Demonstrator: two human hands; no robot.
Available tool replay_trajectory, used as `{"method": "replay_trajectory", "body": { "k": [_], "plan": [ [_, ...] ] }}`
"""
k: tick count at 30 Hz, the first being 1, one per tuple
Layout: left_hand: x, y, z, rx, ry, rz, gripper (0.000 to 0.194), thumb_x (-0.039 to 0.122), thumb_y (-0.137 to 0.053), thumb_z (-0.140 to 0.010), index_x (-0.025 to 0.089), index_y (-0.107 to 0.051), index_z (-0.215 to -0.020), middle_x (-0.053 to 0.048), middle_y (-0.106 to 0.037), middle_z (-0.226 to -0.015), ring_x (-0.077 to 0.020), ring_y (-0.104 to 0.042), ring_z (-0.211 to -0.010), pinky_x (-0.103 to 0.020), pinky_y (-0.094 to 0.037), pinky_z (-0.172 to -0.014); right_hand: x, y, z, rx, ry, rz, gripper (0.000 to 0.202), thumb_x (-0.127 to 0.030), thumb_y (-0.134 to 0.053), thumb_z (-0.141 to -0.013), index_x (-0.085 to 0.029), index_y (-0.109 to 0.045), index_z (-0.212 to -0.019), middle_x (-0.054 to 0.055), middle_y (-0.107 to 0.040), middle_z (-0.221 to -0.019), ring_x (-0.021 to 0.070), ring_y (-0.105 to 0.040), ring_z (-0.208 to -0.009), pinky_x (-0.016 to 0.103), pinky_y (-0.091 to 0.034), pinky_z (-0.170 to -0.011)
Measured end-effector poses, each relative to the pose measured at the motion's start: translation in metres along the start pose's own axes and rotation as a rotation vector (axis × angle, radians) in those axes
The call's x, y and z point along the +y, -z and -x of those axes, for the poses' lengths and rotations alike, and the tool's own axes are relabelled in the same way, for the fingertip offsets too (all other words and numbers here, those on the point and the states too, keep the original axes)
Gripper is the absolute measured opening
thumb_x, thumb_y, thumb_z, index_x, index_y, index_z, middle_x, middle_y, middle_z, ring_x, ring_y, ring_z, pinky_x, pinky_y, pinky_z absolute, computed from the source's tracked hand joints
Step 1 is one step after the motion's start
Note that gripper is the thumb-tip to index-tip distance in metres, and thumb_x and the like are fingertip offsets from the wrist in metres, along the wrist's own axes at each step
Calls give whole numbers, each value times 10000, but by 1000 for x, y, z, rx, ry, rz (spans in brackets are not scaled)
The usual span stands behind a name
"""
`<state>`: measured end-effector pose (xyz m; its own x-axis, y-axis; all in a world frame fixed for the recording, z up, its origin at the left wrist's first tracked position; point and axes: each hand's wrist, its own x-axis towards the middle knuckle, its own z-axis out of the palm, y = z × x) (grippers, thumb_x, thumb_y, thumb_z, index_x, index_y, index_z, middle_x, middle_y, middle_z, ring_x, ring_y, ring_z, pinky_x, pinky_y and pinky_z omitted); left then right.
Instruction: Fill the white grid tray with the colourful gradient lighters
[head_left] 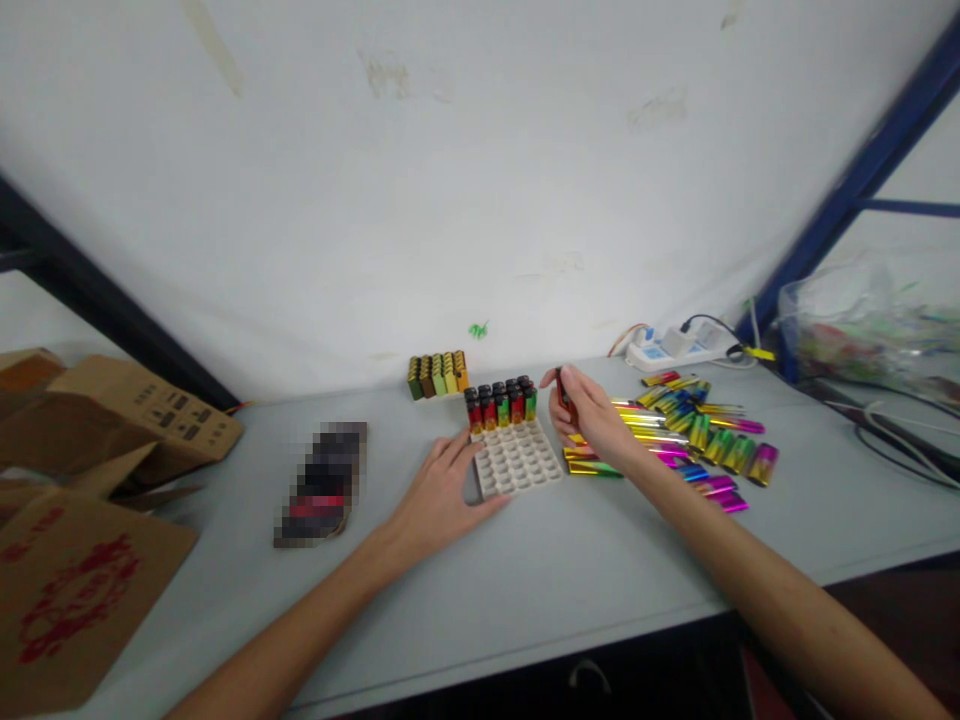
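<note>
A white tray [519, 462] with rows of round-edged slots lies on the table, its back rows filled with upright lighters [501, 405] in red, green and black. My left hand [442, 490] rests against the tray's left side and front corner, fingers spread. To the right of the tray my right hand [589, 410] is raised, its fingers closed around a dark reddish lighter [565, 396]. Beside and beneath that hand, shiny wrapped lighters [652, 425] in gold, green, blue and magenta lie loosely spread on the table.
Behind the tray stands a block of yellow, green and orange lighters [438, 375]. A power strip [682, 347] with plugs sits against the wall. Cardboard boxes [90, 590] fill the left side, near a pixelated dark item [324, 485]. A plastic bag [870, 320] is at right.
</note>
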<state>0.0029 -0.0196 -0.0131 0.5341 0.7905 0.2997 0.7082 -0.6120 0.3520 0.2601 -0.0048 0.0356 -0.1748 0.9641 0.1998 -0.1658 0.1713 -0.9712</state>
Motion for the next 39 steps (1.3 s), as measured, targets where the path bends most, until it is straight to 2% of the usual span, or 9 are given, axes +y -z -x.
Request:
{"method": "replay_trajectory", "body": {
  "k": [4, 10, 13, 17, 23, 28, 31, 35, 39],
  "plan": [
    [0, 0, 0, 0, -10, 1, 667, 558, -757, -840, 178, -588, -1361, -142, -550, -1494, -339, -517, -1314, -509, -428, -1150, 9, -15, 1, -63, -170, -194, 459, -702, -561, -926, -246, -533, -968, -108, -296, -599, 73, -193, -448, 175, -178, -408],
    [1, 1, 0, 6, -27, 18, 649, 548, -759, -845, 203, -578, -1364, -126, -540, -1510, -328, -530, -1288, -504, -444, -1128, 12, -35, 8, -13, -244, -145, 586, -759, -617, -851, -220, -427, -722, -105, -205, -582, 63, -134, -469, 203, -118, -423],
    [2, 2, -1, -6, -23, 16, 653, 553, -759, -842, 206, -576, -1364, -123, -542, -1506, -330, -529, -1282, -507, -451, -1117, 14, -39, 10, -80, -275, -172, 603, -804, -554, -851, -213, -482, -753, -92, -266, -585, 71, -184, -469, 211, -150, -429],
    [3, 4, -1, -26, -12, 2, 659, 549, -761, -841, 199, -575, -1367, -131, -539, -1506, -339, -529, -1278, -509, -447, -1116, 19, -40, 11, -174, -229, -154, 504, -708, -585, -897, -208, -585, -958, -61, -416, -694, 78, -287, -506, 217, -206, -441],
    [3, 4, -1, -16, -25, 5, 645, 542, -763, -843, 207, -576, -1362, -125, -544, -1504, -327, -533, -1271, -507, -440, -1119, 18, -34, 10, -148, -75, 93, 469, -627, -584, -951, -222, -570, -1187, -70, -478, -644, 97, -359, -509, 231, -240, -446],
    [4, 5, -1, -13, -41, 10, 654, 532, -755, -855, 205, -560, -1387, -128, -542, -1505, -320, -537, -1273, -490, -438, -1118, 16, -32, 10, -243, -54, 50, 422, -627, -512, -993, -208, -556, -967, -18, -599, -785, 84, -397, -535, 237, -308, -478],
    [4, 6, -1, -19, -47, -2, 667, 534, -750, -859, 191, -552, -1396, -132, -553, -1491, -322, -537, -1263, -487, -439, -1119, 19, -34, 11, -295, -87, -59, 392, -626, -540, -982, -235, -506, -975, -3, -633, -892, 95, -466, -580, 242, -363, -514],
    [3, 5, -1, -27, -42, -17, 690, 554, -735, -867, 166, -542, -1405, -142, -547, -1496, -329, -529, -1257, -494, -438, -1123, 25, -38, 14, -345, -133, -149, 391, -633, -563, -966, -256, -460, -969, -47, -569, -771, 95, -405, -529, 237, -336, -501],
    [2, 4, 0, -21, -39, -15, 677, 547, -740, -864, 181, -547, -1400, -135, -529, -1514, -334, -524, -1264, -506, -435, -1127, 23, -38, 16, -231, -183, -28, 503, -723, -575, -901, -232, -480, -847, -90, -352, -601, 89, -277, -486, 231, -226, -456]
  ]
}}
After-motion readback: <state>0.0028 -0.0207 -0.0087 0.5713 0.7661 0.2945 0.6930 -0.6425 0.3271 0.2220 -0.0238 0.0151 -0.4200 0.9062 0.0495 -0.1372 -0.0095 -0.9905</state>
